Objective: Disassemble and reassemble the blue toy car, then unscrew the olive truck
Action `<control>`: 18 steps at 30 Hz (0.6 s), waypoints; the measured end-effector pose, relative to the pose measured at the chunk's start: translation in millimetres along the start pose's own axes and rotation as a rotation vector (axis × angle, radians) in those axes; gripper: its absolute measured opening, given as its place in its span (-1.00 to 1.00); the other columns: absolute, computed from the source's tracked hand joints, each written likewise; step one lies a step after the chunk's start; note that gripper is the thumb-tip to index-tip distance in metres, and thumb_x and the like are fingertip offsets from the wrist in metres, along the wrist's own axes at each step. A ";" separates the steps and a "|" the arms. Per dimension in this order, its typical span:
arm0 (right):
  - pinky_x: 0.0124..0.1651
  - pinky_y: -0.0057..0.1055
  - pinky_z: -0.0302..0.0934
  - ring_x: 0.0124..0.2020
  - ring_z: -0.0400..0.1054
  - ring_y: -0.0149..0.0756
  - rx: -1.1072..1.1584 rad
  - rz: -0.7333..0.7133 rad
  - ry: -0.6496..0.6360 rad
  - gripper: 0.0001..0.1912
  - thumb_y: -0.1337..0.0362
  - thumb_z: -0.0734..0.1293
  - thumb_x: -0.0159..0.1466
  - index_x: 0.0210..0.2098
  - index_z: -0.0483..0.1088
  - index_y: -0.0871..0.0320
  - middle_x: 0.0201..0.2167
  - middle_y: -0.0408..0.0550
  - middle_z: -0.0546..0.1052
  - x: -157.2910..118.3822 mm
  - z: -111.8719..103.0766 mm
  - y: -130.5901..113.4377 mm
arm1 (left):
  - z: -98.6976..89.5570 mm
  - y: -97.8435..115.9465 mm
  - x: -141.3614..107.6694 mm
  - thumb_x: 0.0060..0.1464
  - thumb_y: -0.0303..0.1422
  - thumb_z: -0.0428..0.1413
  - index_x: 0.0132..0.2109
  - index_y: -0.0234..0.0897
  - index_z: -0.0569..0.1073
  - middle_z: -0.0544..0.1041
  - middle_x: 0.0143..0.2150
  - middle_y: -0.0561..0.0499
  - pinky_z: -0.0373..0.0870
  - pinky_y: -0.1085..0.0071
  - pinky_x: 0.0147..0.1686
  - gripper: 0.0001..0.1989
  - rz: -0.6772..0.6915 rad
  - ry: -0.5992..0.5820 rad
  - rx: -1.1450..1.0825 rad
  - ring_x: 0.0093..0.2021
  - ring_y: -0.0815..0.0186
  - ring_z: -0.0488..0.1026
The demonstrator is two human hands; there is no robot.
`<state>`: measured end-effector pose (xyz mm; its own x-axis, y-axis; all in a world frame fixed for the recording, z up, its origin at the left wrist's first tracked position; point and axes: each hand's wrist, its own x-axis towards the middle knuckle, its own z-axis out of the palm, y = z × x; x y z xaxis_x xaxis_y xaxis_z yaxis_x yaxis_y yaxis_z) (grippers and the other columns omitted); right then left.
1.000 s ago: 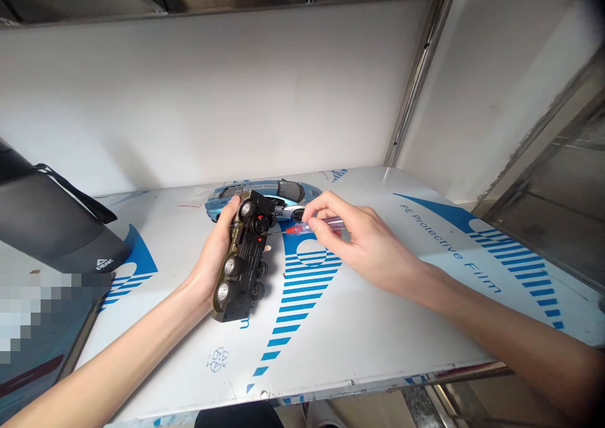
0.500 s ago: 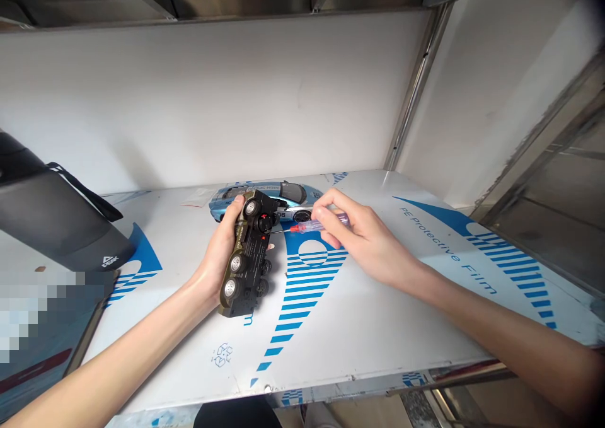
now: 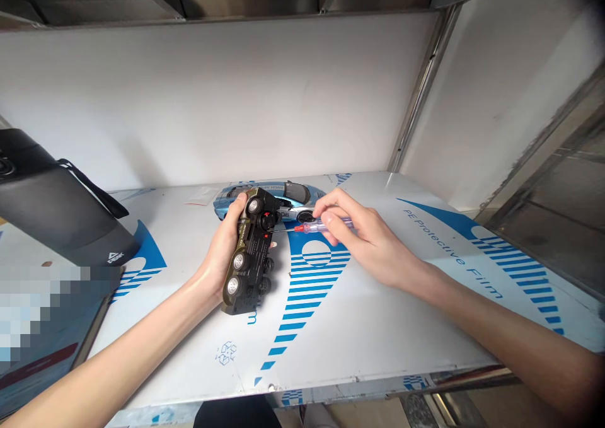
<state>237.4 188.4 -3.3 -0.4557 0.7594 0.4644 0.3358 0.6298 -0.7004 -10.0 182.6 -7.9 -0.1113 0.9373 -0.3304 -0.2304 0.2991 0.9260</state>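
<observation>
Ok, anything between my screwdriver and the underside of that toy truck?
Nothing visible. The thin shaft of the screwdriver runs unobstructed to the underside of the olive toy truck, which your left hand holds.

A blue-and-white toy sports car point(image 3: 288, 193) lay on its wheels at twelve o'clock, on a steel tabletop covered in blue-printed protective film point(image 3: 378, 346) reading "PE Protective Film" at three o'clock. A small clear plastic sachet point(image 3: 202, 194) lay just beside the car. At nine o'clock sat a black PEAK bag point(image 3: 57, 210) with a thin strap point(image 3: 94, 188). Below it, a pixelated patch point(image 3: 42, 308) hid whatever was there. A white wall panel point(image 3: 212, 100) rose behind, edged by a steel upright point(image 3: 420, 87).
</observation>
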 end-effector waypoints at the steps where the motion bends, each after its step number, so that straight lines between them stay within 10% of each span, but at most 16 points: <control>1: -0.33 -0.38 0.18 -0.42 0.25 -0.36 -0.001 0.028 -0.009 -0.85 0.11 0.19 0.58 -0.02 0.32 0.00 -0.45 -0.25 0.36 0.0 0.2 0.1 | 0.6 0.3 -1.1 0.14 0.33 0.12 -0.23 -0.26 0.60 0.62 -0.47 -0.17 0.46 0.32 -0.69 -0.32 0.006 -0.002 0.001 -0.65 0.18 0.48; 13: 0.07 -0.31 0.35 -0.03 0.47 -0.26 -0.147 -0.223 0.004 -0.77 0.42 0.35 0.37 -0.03 0.39 0.01 -0.04 -0.12 0.55 0.0 -0.2 0.0 | -1.1 0.4 6.5 0.21 0.25 0.14 -0.20 -0.28 0.63 0.62 -0.43 -0.11 0.51 0.39 -0.65 -0.38 0.069 0.028 -0.009 -0.49 0.14 0.61; 18: -0.21 -0.34 0.31 -0.36 0.39 -0.33 -0.094 -0.043 -0.010 -0.85 0.21 0.24 0.55 0.07 0.37 -0.02 -0.38 -0.23 0.47 -1.0 0.6 0.0 | 0.5 0.4 3.4 0.19 0.27 0.14 -0.19 -0.28 0.61 0.58 -0.48 -0.11 0.49 0.34 -0.67 -0.36 0.090 0.022 0.028 -0.54 0.13 0.56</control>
<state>237.4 187.5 -4.1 -0.4794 0.7301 0.4869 0.3912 0.6744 -0.6262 -10.0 186.0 -8.5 -0.1517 0.9564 -0.2494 -0.1910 0.2192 0.9568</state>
